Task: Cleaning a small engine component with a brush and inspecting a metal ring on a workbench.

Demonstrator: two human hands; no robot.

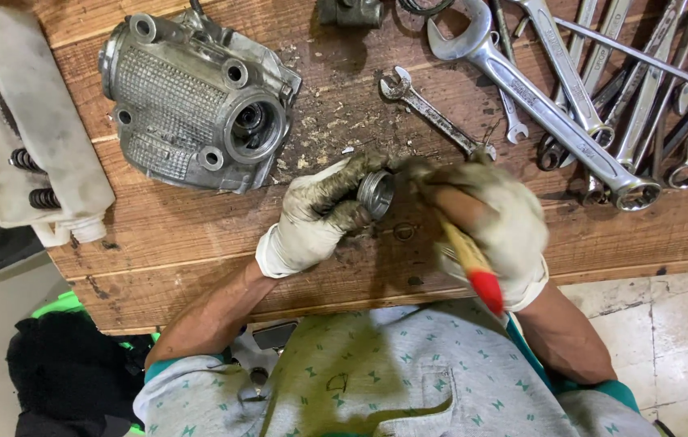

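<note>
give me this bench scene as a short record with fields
surface: wooden workbench
left hand: gloved left hand, fingers around a small metal ring-shaped part
right hand: gloved right hand, gripping a brush with a yellow and red handle, blurred
left of hands: aluminium engine cover
behind hands: small spanner
right side: pile of spanners

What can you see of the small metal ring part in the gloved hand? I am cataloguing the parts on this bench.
The metal ring part is a short, silvery cylinder, apparently hollow, with a ridged rim. It is held just above the wooden bench, open face tilted toward the camera. The grimy gloved left hand pinches it; the right hand, blurred, holds a brush with a wooden handle against it.
</note>
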